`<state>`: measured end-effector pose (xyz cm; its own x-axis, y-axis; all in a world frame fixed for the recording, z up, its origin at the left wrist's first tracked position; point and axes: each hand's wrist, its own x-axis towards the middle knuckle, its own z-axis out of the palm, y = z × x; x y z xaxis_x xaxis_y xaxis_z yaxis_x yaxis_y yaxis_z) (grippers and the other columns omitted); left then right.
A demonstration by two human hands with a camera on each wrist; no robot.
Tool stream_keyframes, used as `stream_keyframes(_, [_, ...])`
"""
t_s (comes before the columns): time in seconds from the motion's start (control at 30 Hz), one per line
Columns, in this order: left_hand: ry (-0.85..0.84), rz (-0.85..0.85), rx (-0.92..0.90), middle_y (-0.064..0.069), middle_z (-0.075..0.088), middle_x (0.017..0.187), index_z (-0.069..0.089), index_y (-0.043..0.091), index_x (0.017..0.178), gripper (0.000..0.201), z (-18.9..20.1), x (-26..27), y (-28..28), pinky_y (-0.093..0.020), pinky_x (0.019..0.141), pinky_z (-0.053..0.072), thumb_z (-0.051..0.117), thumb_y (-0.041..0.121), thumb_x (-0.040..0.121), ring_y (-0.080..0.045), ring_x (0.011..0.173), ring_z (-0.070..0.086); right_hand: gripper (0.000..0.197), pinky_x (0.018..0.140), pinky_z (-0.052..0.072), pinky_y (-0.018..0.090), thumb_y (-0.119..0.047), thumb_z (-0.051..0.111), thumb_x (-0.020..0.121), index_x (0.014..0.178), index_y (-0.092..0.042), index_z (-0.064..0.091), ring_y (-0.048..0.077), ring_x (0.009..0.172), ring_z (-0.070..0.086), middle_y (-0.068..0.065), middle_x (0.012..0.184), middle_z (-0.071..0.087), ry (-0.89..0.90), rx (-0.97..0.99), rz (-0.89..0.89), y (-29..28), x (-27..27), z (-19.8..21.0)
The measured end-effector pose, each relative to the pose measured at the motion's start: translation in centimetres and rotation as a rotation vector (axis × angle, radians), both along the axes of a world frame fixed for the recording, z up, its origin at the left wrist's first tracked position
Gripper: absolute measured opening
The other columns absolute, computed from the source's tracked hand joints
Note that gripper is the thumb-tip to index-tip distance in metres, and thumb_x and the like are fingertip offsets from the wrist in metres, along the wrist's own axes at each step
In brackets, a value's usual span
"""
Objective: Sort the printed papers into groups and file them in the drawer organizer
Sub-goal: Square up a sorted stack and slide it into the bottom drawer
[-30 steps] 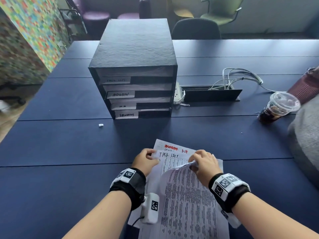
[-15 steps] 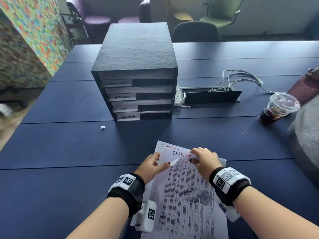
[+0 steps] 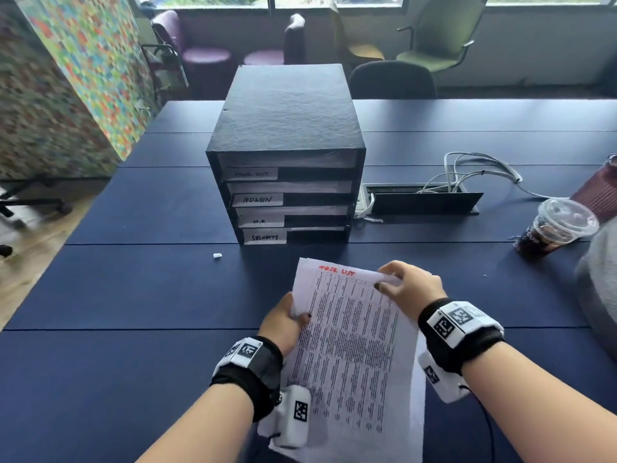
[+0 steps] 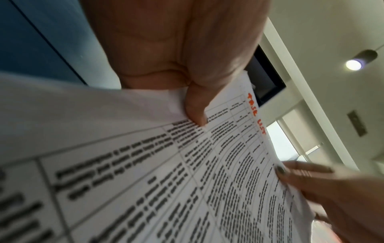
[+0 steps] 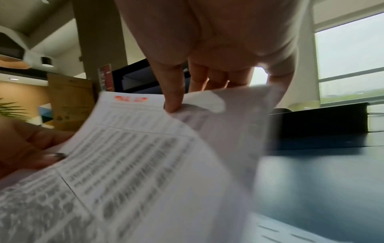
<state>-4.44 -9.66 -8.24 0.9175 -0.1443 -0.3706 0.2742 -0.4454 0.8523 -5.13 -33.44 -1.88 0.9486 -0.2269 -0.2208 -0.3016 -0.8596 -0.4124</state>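
Note:
A stack of printed papers (image 3: pixel 350 345), its top sheet headed "TASK LIST" in red, is lifted off the blue table (image 3: pixel 133 295) in front of me. My left hand (image 3: pixel 283 320) pinches the stack's left edge, thumb on top (image 4: pixel 195 115). My right hand (image 3: pixel 407 285) pinches the top right corner, thumb on the sheet (image 5: pixel 172 98). The black drawer organizer (image 3: pixel 287 155) stands just beyond, with four drawers labelled TASK LIST, ADMIN, H.R and SECURITY; white sheets show in the drawers.
A plastic cup of dark drink (image 3: pixel 554 228) stands at the right, beside a grey mass at the edge. An open cable box (image 3: pixel 424 202) with white cables lies right of the organizer. A small white scrap (image 3: pixel 217 255) lies on the table at left.
The papers have come up off the table. My right hand laid the turned-back sheet down and now pinches the top right corner; my left hand slid down to the left edge.

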Motion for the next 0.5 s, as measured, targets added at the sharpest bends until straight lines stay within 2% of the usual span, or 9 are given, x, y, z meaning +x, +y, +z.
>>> stream_keyframes(0.03, [0.003, 0.023, -0.006, 0.003, 0.067, 0.098, 0.054, 0.017, 0.1, 0.01, -0.1, 0.4, 0.7, -0.028, 0.079, 0.049, 0.056, 0.012, 0.092, -0.015, 0.09, 0.063, 0.021, 0.093, 0.04, 0.034, -0.04, 0.061, 0.084, 0.105, -0.036, 0.057, 0.014, 0.099, 0.057, -0.011, 0.098, 0.061, -0.007, 0.042, -0.053, -0.2, 0.0, 0.1])
stream_keyframes(0.07, [0.01, 0.05, -0.031, 0.001, 0.068, 0.099, 0.054, 0.016, 0.1, 0.011, -0.2, 1.0, 1.4, -0.03, 0.082, 0.05, 0.057, 0.01, 0.091, -0.017, 0.092, 0.064, 0.032, 0.085, 0.044, 0.03, -0.037, 0.064, 0.084, 0.114, -0.032, 0.055, 0.016, 0.096, 0.057, -0.008, 0.1, 0.061, -0.023, 0.124, -0.116, -0.7, -0.1, -0.1])
stream_keyframes(0.1, [0.011, 0.081, -0.062, -0.002, 0.068, 0.1, 0.054, 0.014, 0.1, 0.012, -0.1, 1.5, 2.1, -0.035, 0.086, 0.051, 0.057, 0.007, 0.09, -0.021, 0.095, 0.064, 0.044, 0.075, 0.045, 0.027, -0.034, 0.066, 0.083, 0.123, -0.028, 0.05, 0.016, 0.092, 0.057, -0.006, 0.099, 0.061, -0.044, 0.234, -0.179, -1.0, -0.1, -0.3])
stream_keyframes(0.13, [0.012, 0.122, -0.1, -0.003, 0.068, 0.102, 0.054, 0.013, 0.1, 0.014, -0.1, 2.1, 2.7, -0.039, 0.091, 0.05, 0.057, 0.005, 0.09, -0.024, 0.098, 0.064, 0.056, 0.071, 0.046, 0.026, -0.032, 0.069, 0.081, 0.13, -0.024, 0.044, 0.016, 0.089, 0.059, -0.004, 0.098, 0.063, -0.064, 0.365, -0.234, -1.1, -0.1, -0.6])
stream_keyframes(0.2, [0.02, 0.211, -0.199, -0.004, 0.066, 0.105, 0.054, 0.014, 0.098, 0.019, 0.6, 3.3, 3.7, -0.037, 0.092, 0.048, 0.056, -0.002, 0.089, -0.026, 0.102, 0.062, 0.065, 0.081, 0.052, 0.034, -0.029, 0.071, 0.08, 0.136, -0.016, 0.04, 0.02, 0.087, 0.064, 0.004, 0.098, 0.067, -0.043, 0.657, -0.308, -0.7, -0.1, -1.5])
stream_keyframes(0.27, [0.024, 0.278, -0.318, -0.008, 0.064, 0.112, 0.053, 0.012, 0.105, 0.025, 2.0, 4.5, 4.3, -0.035, 0.091, 0.046, 0.053, -0.008, 0.09, -0.023, 0.101, 0.06, 0.046, 0.079, 0.054, 0.035, -0.021, 0.065, 0.086, 0.128, -0.008, 0.05, 0.021, 0.08, 0.065, 0.01, 0.096, 0.068, 0.041, 0.877, -0.306, 0.5, 0.0, -2.1])
stream_keyframes(0.37, [0.007, 0.337, -0.445, -0.013, 0.061, 0.119, 0.052, 0.009, 0.117, 0.031, 4.1, 6.4, 5.1, -0.045, 0.098, 0.045, 0.049, -0.009, 0.091, -0.028, 0.107, 0.058, 0.015, 0.08, 0.054, 0.044, -0.009, 0.056, 0.091, 0.104, -0.007, 0.062, 0.024, 0.078, 0.066, 0.01, 0.093, 0.069, 0.076, 1.007, -0.234, 2.9, 0.1, -1.9])
stream_keyframes(0.5, [-0.014, 0.345, -0.45, -0.014, 0.062, 0.114, 0.05, 0.01, 0.114, 0.027, 6.8, 8.7, 6.0, -0.044, 0.093, 0.048, 0.049, -0.005, 0.092, -0.028, 0.098, 0.06, 0.018, 0.083, 0.052, 0.041, -0.001, 0.053, 0.091, 0.09, -0.015, 0.064, 0.022, 0.078, 0.065, 0.008, 0.09, 0.069, -0.057, 0.972, -0.211, 4.4, 1.4, -0.7])
